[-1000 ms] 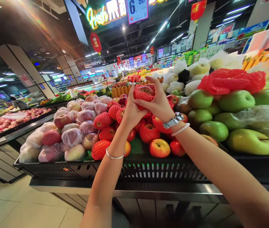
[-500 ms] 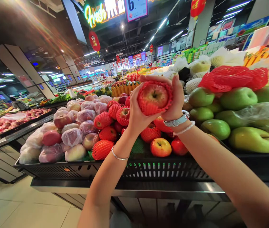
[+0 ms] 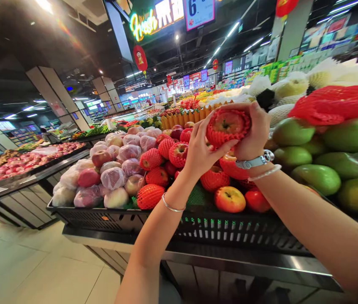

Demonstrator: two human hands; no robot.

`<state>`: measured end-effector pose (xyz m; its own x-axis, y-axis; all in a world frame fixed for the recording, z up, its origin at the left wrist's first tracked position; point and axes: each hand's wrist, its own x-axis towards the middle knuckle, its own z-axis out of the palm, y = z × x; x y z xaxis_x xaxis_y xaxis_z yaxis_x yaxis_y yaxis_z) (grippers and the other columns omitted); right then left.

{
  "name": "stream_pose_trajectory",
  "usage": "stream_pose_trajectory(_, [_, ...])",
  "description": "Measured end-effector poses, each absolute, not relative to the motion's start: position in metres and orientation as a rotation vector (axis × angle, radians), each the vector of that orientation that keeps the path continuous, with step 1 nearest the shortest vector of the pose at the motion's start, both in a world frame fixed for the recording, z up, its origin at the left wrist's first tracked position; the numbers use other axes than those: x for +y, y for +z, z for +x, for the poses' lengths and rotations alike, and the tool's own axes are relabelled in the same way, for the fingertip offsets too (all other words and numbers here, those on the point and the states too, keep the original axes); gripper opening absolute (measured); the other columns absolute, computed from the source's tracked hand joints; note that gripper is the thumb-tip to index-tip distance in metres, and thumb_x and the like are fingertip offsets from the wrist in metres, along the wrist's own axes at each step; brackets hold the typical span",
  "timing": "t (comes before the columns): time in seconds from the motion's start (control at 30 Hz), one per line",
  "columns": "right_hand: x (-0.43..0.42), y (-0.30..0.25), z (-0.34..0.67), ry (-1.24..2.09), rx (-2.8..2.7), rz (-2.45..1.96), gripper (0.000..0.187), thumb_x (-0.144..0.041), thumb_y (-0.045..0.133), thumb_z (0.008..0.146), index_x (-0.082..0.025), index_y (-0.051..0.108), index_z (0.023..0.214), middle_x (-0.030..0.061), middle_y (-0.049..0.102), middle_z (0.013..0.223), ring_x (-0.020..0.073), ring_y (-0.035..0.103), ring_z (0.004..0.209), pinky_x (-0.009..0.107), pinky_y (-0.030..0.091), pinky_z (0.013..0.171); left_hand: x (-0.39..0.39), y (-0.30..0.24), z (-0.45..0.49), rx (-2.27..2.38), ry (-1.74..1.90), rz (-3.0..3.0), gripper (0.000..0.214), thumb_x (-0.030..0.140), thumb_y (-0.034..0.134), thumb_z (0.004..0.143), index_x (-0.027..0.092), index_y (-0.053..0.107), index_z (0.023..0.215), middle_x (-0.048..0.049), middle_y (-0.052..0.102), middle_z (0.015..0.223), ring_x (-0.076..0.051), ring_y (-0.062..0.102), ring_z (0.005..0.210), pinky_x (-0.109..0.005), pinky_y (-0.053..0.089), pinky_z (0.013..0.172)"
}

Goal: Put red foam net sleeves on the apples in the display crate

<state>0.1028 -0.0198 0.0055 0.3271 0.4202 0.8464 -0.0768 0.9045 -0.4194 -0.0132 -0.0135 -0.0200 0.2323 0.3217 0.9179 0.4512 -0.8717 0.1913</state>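
Observation:
A red apple (image 3: 228, 122) in a red foam net is held up above the fruit display, its stem end facing me. My left hand (image 3: 202, 147) curls round its left side, the thumb lying along the bottom. From the right, my right hand (image 3: 257, 128) wraps the far side, with a watch (image 3: 258, 159) at its wrist. Under my hands lie more apples in red foam nets (image 3: 214, 179). A bare red-yellow apple (image 3: 230, 199) sits at the front of the black crate (image 3: 217, 228).
Plastic-wrapped fruit (image 3: 113, 179) is heaped on the left of the crate. Large green fruit (image 3: 293, 131) is piled on the right, near a red foam net bundle (image 3: 337, 104). Farther left stands a bin of reddish-pink produce (image 3: 39, 162) beyond the tiled floor (image 3: 46, 270).
The view has swung a little left, so the display sits farther right. The apple has tilted slightly in my hands, and my left fingers have spread lower along its side.

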Motion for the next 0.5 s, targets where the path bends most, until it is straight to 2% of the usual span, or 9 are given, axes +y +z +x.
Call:
stream_pose_trajectory(0.13, [-0.022, 0.003, 0.104, 0.103, -1.296, -0.321, 0.041, -0.030, 0.038, 0.096, -0.026, 0.076, 0.082, 0.0038, 0.071, 0.083, 0.0191, 0.066, 0.088, 0.037, 0.049, 0.086, -0.011, -0.024, -0.012, -0.692, -1.764, -2.599, 0.085, 0.077, 0.039, 0.081, 0.034, 0.014, 0.149, -0.0096, 0.036, 0.151, -0.026, 0.026, 0.149, -0.047, 0.028, 0.122])
stream_pose_trajectory(0.27, [-0.027, 0.000, 0.105, -0.017, -1.519, -0.363, 0.047, -0.041, 0.029, 0.100, -0.030, 0.075, 0.096, 0.0054, 0.071, 0.101, 0.0221, 0.064, 0.101, 0.040, 0.047, 0.094, -0.014, -0.026, -0.008, -0.732, -1.888, -2.616, 0.097, 0.080, 0.044, 0.074, 0.033, 0.006, 0.149, -0.0104, 0.027, 0.157, -0.025, 0.030, 0.148, -0.043, 0.029, 0.123])
stream_pose_trajectory(0.4, [-0.032, -0.001, 0.101, 0.059, -1.525, -0.365, 0.056, -0.050, 0.016, 0.100, -0.033, 0.066, 0.117, 0.0045, 0.064, 0.125, 0.0235, 0.054, 0.126, 0.039, 0.040, 0.109, -0.016, -0.026, -0.003, -0.741, -1.979, -2.471, 0.090, 0.080, 0.040, 0.076, 0.034, 0.012, 0.148, -0.0094, 0.030, 0.155, -0.025, 0.030, 0.147, -0.045, 0.028, 0.123])
stream_pose_trajectory(0.5, [-0.033, 0.001, 0.095, 0.284, -1.406, -0.299, 0.049, -0.053, 0.019, 0.099, -0.036, 0.057, 0.125, 0.0001, 0.052, 0.142, 0.0221, 0.038, 0.141, 0.038, 0.030, 0.118, -0.017, -0.025, -0.002, -0.811, -1.952, -2.309, 0.074, 0.074, 0.038, 0.084, 0.034, 0.022, 0.144, -0.0087, 0.042, 0.144, -0.024, 0.040, 0.140, -0.047, 0.032, 0.120])
